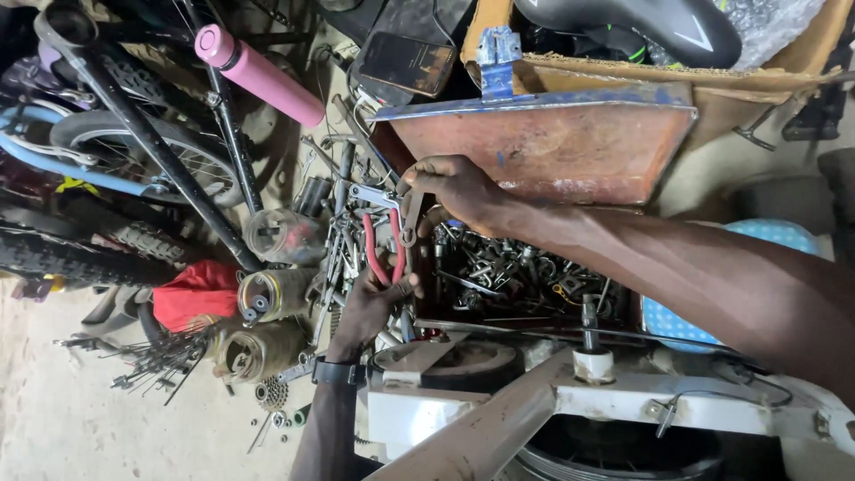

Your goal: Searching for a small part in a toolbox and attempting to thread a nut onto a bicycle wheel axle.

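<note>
Your red-handled metal pliers [385, 240] stand upright at the toolbox edge; your small steel spanner [411, 218] hangs just beside them.

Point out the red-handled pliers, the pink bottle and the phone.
red-handled pliers [385, 249]: head view, on the red handles.
pink bottle [263, 76]: head view, middle of the body.
phone [406, 62]: head view, centre of the dark screen.

red-handled pliers [385, 249], pink bottle [260, 75], rusty blue-edged toolbox lid [570, 147], red cloth [194, 294]

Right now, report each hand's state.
Left hand: closed on red-handled metal pliers.
Right hand: closed on small silver spanner.
</note>
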